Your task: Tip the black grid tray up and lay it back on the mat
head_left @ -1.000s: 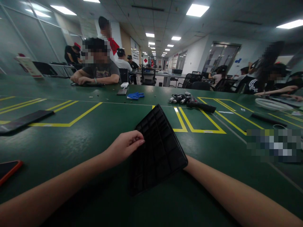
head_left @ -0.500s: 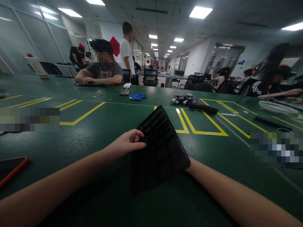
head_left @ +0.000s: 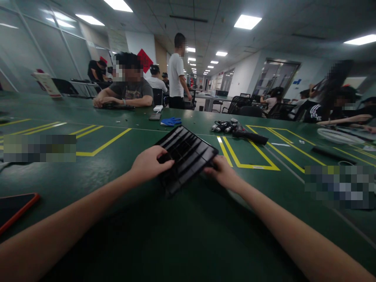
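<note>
A black plastic tray with a grid of compartments [head_left: 186,154] is held low over the green table [head_left: 188,219], tilted nearly flat with its far edge away from me. My left hand [head_left: 150,163] grips its left edge, thumb over the rim. My right hand [head_left: 222,172] holds the right edge, fingers curled under it. Both forearms reach in from the bottom corners.
A red-edged phone [head_left: 16,207] lies at the near left. A blue glove [head_left: 170,121], a dark phone [head_left: 154,116], several small cylinders [head_left: 223,125] and a black tool [head_left: 249,135] lie further out. Yellow tape lines mark the table. People sit at the far side; one stands.
The tray has swung down from steeply tilted to nearly flat and moved away from me. My right hand, hidden behind it before, now shows at its right edge.
</note>
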